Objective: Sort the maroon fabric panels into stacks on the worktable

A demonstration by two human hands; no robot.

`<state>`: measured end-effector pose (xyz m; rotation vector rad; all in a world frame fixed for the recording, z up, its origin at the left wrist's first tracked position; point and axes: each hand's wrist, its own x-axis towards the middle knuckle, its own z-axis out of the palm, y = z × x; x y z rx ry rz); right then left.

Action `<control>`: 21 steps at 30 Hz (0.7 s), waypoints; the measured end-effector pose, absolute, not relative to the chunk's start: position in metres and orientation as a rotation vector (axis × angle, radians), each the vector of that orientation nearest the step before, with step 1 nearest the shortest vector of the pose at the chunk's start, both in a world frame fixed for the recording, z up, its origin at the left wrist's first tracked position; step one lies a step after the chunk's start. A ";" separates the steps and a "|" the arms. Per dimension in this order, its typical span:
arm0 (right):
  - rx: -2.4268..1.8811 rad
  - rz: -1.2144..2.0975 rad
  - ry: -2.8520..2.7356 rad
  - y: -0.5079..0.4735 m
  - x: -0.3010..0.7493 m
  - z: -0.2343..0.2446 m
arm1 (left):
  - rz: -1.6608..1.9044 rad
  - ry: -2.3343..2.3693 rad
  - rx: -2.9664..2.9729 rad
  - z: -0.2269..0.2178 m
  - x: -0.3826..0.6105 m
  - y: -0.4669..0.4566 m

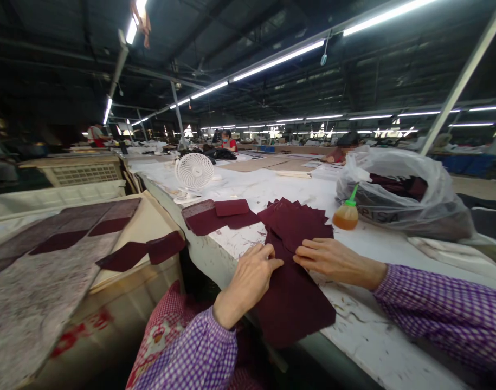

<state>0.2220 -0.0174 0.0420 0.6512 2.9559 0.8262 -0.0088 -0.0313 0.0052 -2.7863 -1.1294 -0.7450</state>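
My left hand (251, 276) pinches the near edge of a dark maroon fabric piece (290, 303) that lies on the white table (378, 341) and hangs over its front edge. My right hand (333, 260) lies flat with fingers stretched out, pressing on the same piece. Just beyond my hands a fanned stack of maroon fabric pieces (296, 219) rests on the table. Both my sleeves are purple checked.
An orange glue bottle with a green tip (346, 214) and a plastic bag of fabric (402, 195) sit right of the stack. More maroon pieces (219, 214), a small white fan (194, 172), a side board with laid-out pieces (89, 233), other workers far back.
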 end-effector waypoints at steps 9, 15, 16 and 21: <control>1.086 -0.065 3.242 -0.031 0.200 0.042 | -0.788 -1.088 -2.761 0.007 -0.011 -0.035; 1.128 -0.032 3.153 -0.039 0.198 0.037 | -1.099 -1.158 -2.859 0.002 -0.043 -0.036; 1.105 0.001 3.141 -0.039 0.198 0.037 | -1.128 -1.149 -2.859 0.001 -0.048 -0.037; 0.989 0.205 3.029 -0.040 0.195 0.044 | -1.090 -1.068 -2.774 -0.004 -0.058 -0.042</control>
